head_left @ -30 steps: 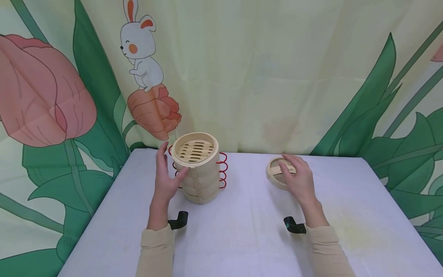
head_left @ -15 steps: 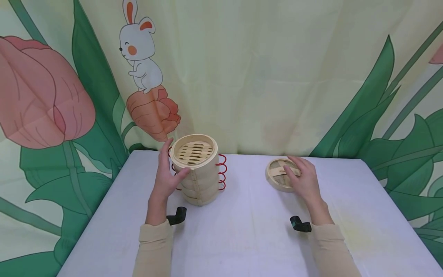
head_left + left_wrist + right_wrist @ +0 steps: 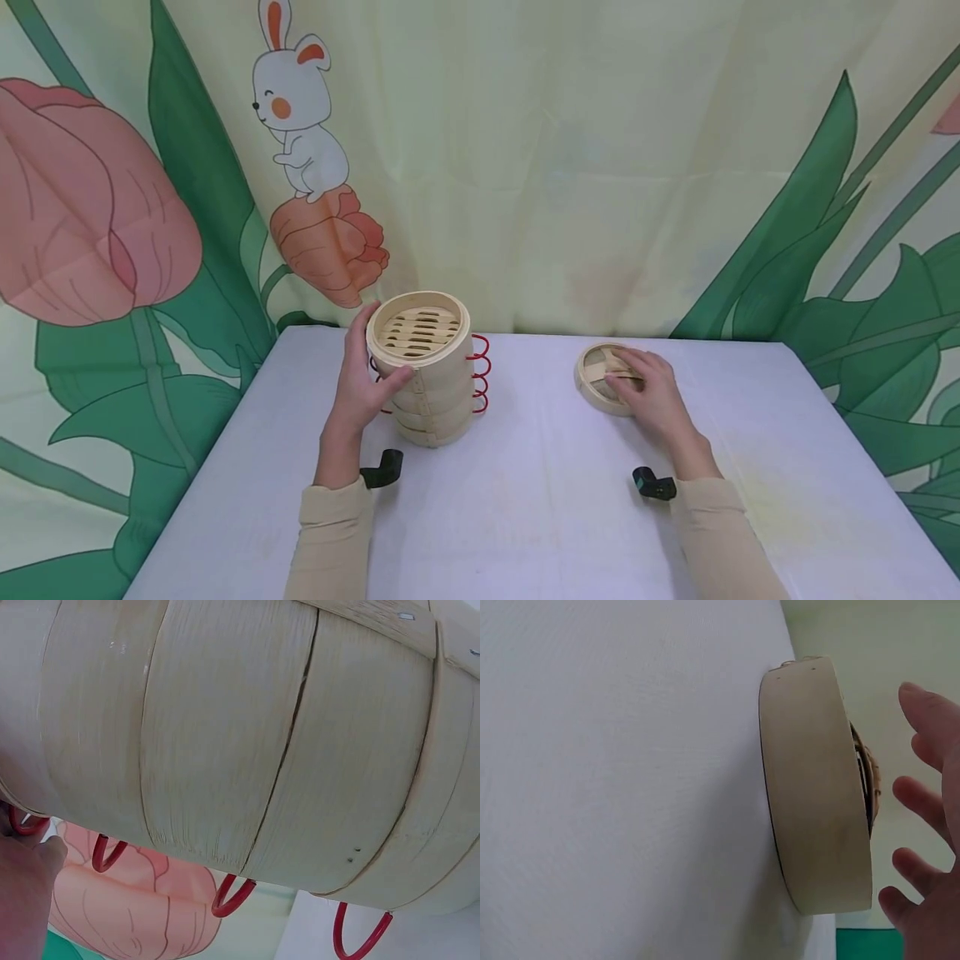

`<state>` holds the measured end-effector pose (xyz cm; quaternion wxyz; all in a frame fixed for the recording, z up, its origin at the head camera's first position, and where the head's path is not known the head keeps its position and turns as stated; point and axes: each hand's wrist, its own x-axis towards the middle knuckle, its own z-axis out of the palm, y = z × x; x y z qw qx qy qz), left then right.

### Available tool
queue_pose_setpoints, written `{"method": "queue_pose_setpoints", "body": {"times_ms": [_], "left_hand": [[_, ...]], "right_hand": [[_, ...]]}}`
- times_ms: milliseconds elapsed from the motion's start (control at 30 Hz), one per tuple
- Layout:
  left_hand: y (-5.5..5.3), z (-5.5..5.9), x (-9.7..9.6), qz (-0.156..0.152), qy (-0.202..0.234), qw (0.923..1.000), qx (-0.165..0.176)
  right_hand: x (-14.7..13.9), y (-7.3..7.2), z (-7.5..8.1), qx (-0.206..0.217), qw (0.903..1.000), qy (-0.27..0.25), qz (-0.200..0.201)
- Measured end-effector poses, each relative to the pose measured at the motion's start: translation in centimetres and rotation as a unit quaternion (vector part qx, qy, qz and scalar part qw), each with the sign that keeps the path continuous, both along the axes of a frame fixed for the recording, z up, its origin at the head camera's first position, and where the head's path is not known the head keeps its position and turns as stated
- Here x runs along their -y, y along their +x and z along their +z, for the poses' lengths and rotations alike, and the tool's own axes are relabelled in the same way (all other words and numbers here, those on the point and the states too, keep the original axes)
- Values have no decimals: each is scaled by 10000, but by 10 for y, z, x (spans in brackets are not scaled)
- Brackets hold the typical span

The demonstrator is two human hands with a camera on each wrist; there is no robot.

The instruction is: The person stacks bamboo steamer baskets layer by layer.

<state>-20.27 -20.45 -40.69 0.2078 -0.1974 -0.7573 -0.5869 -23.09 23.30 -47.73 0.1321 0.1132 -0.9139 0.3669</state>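
A tall round bamboo steamer (image 3: 431, 392) of stacked tiers, with a slatted top tier uncovered, stands upright at the left of the table. My left hand (image 3: 358, 392) holds its left side, thumb across the front and fingers toward the back; in the left wrist view part of the hand (image 3: 26, 877) is beside a red loop handle (image 3: 22, 823). To the right lies the small round steamer lid (image 3: 592, 392), with a flat bamboo strip across its top. My right hand (image 3: 656, 398) hovers over that strip, fingers loosely bent; the right wrist view shows a gap between fingertips and lid.
Red loop handles (image 3: 482, 371) stick out from the steamer's right side. A white cloth covers the table (image 3: 525, 500), with a printed curtain (image 3: 562, 208) behind its back edge. Black wrist camera mounts (image 3: 382, 469) jut inward from both wrists.
My left hand has moved right and closed in against the steamer's side. My right hand shifted slightly right, then came back over the lid's strip with its fingers drawn closer together.
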Motion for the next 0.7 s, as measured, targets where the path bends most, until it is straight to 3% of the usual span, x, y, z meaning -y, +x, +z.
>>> {"method": "queue_pose_setpoints", "body": {"times_ms": [200,700], "left_hand": [[1,0,0,73,-31,9999,82],[1,-1,0,175,-125,9995,222]], "right_hand": [[-4,-3,-7,206,9998,-21,6],[-15,-13,-20,84,9999,67,-121]]}}
